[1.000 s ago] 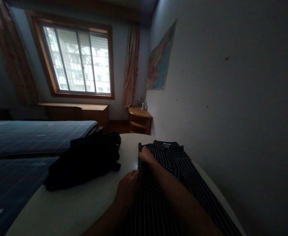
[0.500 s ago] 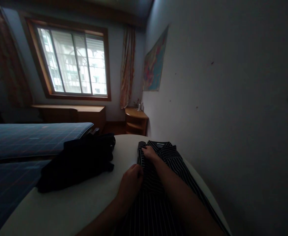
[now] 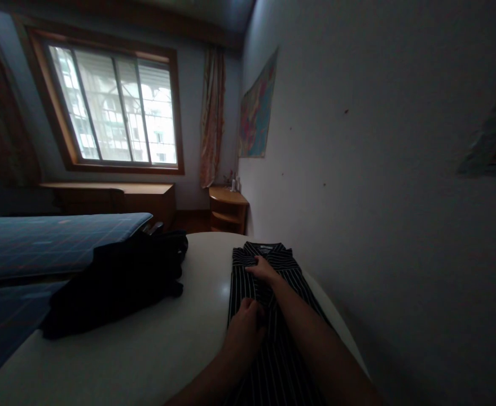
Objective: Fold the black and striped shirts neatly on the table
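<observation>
A black shirt with thin white stripes point(image 3: 288, 276) lies lengthwise on the round white table, its collar and pale label at the far end. My right hand point(image 3: 265, 269) reaches across it just below the collar, with thumb and fingers gripping the fabric. Nearer to me, my left hand point(image 3: 248, 322) is closed on the shirt's front, knuckles up; its fingertips are partly hidden. My right forearm covers part of the shirt's right half.
A crumpled dark garment point(image 3: 121, 285) lies on the left of the white table point(image 3: 205, 265). Beyond it are blue plaid mattresses point(image 3: 61, 242). A wall point(image 3: 378, 254) runs along the right side. A wooden desk point(image 3: 146, 194) and a corner shelf point(image 3: 228, 197) stand at the back.
Both hands have shifted inward from the shirt's left edge, bringing fabric across its front. The left edge now lies straighter. The view has turned slightly right.
</observation>
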{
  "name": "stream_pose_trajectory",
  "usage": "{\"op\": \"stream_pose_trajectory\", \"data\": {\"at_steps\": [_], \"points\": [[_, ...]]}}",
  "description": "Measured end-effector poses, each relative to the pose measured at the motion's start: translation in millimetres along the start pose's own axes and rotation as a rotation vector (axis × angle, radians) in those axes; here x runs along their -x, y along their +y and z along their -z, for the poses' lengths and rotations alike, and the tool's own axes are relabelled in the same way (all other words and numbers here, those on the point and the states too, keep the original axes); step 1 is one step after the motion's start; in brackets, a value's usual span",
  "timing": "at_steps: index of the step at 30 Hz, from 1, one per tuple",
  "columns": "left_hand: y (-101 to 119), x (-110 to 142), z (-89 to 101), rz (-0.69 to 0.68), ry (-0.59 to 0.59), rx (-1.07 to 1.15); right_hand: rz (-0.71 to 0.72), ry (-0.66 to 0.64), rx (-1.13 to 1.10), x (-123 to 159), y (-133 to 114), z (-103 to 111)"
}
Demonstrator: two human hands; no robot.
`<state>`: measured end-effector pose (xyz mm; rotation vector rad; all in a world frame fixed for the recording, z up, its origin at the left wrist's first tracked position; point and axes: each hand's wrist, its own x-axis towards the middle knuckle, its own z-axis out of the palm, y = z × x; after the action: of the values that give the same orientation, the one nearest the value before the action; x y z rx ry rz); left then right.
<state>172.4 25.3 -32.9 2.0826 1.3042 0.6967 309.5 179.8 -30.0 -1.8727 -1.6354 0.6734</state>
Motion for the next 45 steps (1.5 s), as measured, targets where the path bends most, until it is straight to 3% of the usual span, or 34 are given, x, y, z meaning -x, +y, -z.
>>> {"op": "stream_pose_trajectory", "data": {"at_steps": [7,11,14,19,27,35,40,45], "points": [[7,16,8.6,0.056,-0.105,-0.125,0.116,0.008,-0.001,3,1,-7],[6,16,10.3,0.004,-0.029,-0.013,0.150,0.057,0.025,2,4,-5],[5,20,8.8,-0.006,-0.052,0.021,0.162,0.062,0.054,4,9,-2],[0,30,6.9,-0.045,-0.167,-0.015,0.236,0.013,0.055,5,12,14],[-9,38,-1.4,-0.154,-0.141,-0.030,0.288,-0.022,0.040,-5,13,44],[-7,44,-8.0,-0.176,-0.101,-0.077,0.138,0.029,0.166,-2,24,20],[-10,41,-11.0,-0.209,-0.069,-0.058,0.063,0.073,0.256,1,18,5],[-11,40,-9.9,-0.215,-0.109,-0.096,0.044,0.093,0.296,0,10,0]]}}
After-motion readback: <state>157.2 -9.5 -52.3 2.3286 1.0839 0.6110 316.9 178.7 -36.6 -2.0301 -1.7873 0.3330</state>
